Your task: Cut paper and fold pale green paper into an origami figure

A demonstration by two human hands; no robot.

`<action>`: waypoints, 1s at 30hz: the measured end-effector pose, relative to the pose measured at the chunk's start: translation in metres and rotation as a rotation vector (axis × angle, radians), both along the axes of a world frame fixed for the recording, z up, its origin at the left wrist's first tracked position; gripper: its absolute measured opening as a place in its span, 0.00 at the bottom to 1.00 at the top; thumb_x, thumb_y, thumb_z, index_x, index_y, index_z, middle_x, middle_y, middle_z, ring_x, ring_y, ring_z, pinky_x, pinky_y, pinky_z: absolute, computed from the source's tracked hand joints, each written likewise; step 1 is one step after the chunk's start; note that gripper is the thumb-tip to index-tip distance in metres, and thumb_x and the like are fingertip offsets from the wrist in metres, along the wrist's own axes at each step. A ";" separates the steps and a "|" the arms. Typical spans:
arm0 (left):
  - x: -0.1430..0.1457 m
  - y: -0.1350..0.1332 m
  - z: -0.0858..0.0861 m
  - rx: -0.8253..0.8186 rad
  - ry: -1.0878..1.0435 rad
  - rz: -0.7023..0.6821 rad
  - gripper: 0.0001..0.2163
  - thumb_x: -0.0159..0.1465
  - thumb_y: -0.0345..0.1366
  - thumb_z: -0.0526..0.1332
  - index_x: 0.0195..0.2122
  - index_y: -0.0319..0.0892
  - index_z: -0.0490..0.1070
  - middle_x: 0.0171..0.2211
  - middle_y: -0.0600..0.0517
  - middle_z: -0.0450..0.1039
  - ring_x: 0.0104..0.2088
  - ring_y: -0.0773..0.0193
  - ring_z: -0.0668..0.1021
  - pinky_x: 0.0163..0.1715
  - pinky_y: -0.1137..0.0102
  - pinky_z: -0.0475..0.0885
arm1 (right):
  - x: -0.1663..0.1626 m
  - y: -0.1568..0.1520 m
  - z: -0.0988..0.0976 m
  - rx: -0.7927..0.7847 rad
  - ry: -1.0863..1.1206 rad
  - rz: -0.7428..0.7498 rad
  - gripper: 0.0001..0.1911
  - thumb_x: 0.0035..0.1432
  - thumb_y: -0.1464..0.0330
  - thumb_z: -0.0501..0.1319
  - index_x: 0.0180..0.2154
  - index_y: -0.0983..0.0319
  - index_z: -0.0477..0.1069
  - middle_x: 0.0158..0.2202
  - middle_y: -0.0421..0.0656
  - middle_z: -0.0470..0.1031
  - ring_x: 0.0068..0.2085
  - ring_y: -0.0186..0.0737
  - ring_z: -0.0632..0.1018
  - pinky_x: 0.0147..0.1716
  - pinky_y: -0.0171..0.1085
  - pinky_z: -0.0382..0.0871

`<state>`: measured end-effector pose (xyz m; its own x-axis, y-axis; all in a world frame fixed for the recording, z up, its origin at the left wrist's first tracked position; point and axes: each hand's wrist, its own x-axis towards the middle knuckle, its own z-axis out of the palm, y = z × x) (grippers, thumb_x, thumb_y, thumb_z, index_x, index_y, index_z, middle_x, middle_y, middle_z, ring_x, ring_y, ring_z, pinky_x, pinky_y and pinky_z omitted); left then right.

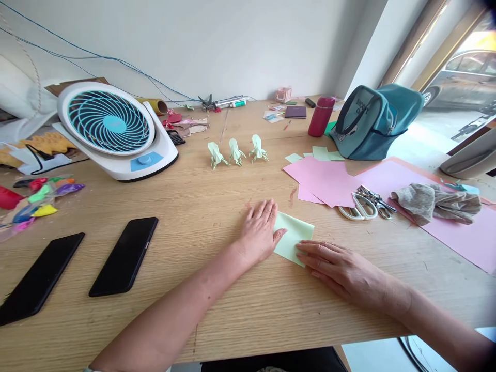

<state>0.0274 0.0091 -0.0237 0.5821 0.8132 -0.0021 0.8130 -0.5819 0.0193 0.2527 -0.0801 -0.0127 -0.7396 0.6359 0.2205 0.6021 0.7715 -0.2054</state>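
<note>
A pale green sheet of paper point(293, 236) lies folded on the wooden table point(201, 206). My left hand point(259, 230) lies flat on its left part, fingers stretched out. My right hand point(337, 268) rests flat at the sheet's near right corner, fingertips pressing its edge. Farther back stand three small folded pale green paper figures point(235, 152) in a row.
Two black phones point(124, 254) lie at the left, a white and blue fan point(112, 129) behind them. Pink sheets point(323, 181), scissors point(364, 204), a crumpled cloth point(434, 201), a teal bag point(374, 124) and a red bottle point(321, 117) are at the right.
</note>
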 end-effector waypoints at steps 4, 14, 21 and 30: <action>-0.004 -0.018 0.003 0.024 0.068 0.086 0.34 0.70 0.52 0.48 0.68 0.29 0.52 0.70 0.35 0.47 0.69 0.45 0.57 0.62 0.50 0.61 | 0.014 0.009 0.000 0.031 0.022 0.029 0.16 0.67 0.72 0.55 0.55 0.63 0.71 0.58 0.53 0.73 0.58 0.47 0.75 0.56 0.48 0.74; -0.017 -0.030 -0.011 0.062 -0.068 0.075 0.27 0.70 0.39 0.47 0.68 0.30 0.52 0.70 0.35 0.47 0.70 0.47 0.54 0.65 0.48 0.54 | -0.050 0.002 0.006 0.054 0.090 -0.254 0.23 0.68 0.67 0.52 0.61 0.68 0.63 0.59 0.60 0.71 0.60 0.55 0.72 0.54 0.55 0.73; -0.015 -0.026 -0.012 0.005 0.069 0.072 0.28 0.69 0.38 0.47 0.69 0.32 0.50 0.71 0.36 0.44 0.70 0.47 0.51 0.65 0.47 0.55 | -0.107 0.010 -0.019 -0.067 0.127 -0.361 0.37 0.69 0.57 0.49 0.69 0.74 0.43 0.69 0.64 0.49 0.70 0.56 0.52 0.65 0.58 0.57; -0.018 -0.029 -0.010 -0.020 -0.002 0.024 0.31 0.69 0.42 0.50 0.71 0.38 0.44 0.71 0.37 0.41 0.71 0.44 0.48 0.65 0.44 0.50 | -0.119 0.035 -0.017 -0.145 0.105 -0.482 0.37 0.70 0.57 0.46 0.68 0.77 0.46 0.70 0.61 0.46 0.71 0.56 0.49 0.68 0.56 0.50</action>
